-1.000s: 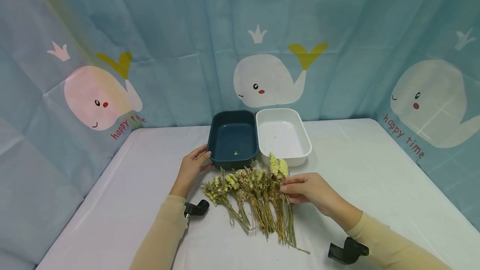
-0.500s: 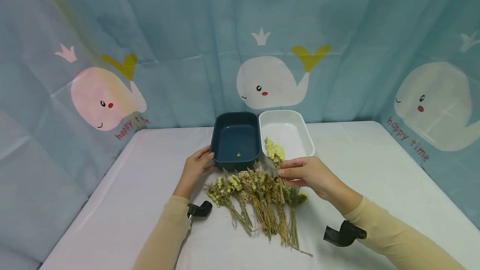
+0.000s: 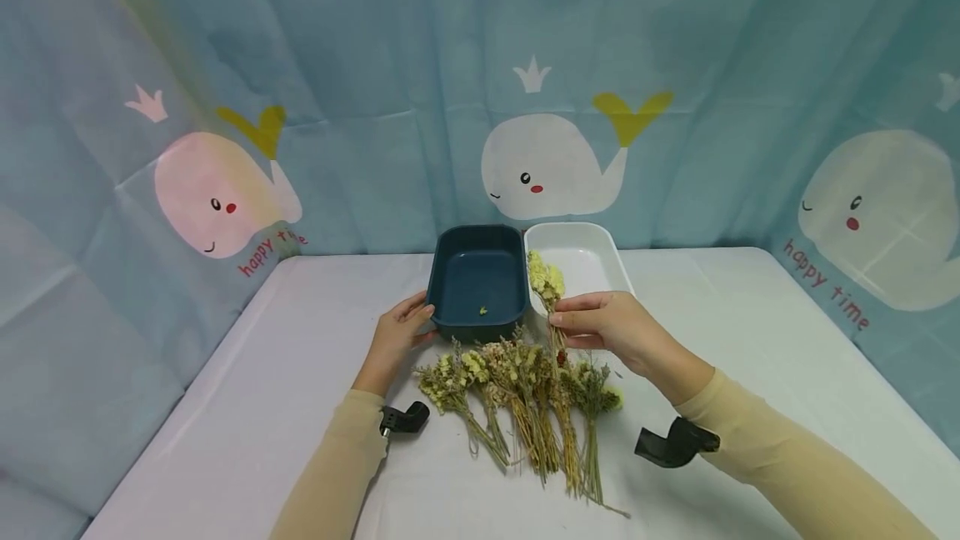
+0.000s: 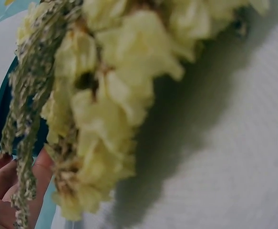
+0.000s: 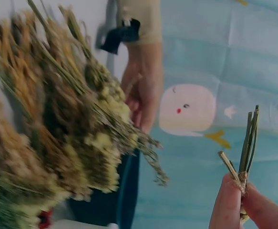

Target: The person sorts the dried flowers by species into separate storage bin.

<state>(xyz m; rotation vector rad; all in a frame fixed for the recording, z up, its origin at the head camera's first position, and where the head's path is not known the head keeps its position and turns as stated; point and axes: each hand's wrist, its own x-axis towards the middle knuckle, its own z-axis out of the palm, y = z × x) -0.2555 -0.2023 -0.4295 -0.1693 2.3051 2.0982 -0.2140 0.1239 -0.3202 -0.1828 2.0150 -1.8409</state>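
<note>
My right hand [image 3: 618, 327] pinches a bunch of dried yellow flowers [image 3: 545, 277] by its stems, thumb against fingertips. The blossoms point away from me and overlap the near left part of a white tub [image 3: 625, 273]. In the right wrist view the stem ends [image 5: 249, 143] stick out past the fingertips, with what looks like a tie round them. My left hand [image 3: 396, 338] grips the near left corner of a dark blue tub [image 3: 480, 332], thumb by the rim and fingers along the outside. Inside that tub lies a small yellow-green flower bit [image 3: 483, 311].
Several dried flower bunches [image 3: 525, 394] lie side by side in front of the tubs, stems toward me. The two tubs stand side by side on a white cloth [image 3: 322, 332], before a blue whale-print curtain [image 3: 375, 173].
My right hand has lifted the yellow bunch off the right end of the row and carried it forward over the white tub. The left hand keeps its place at the blue tub.
</note>
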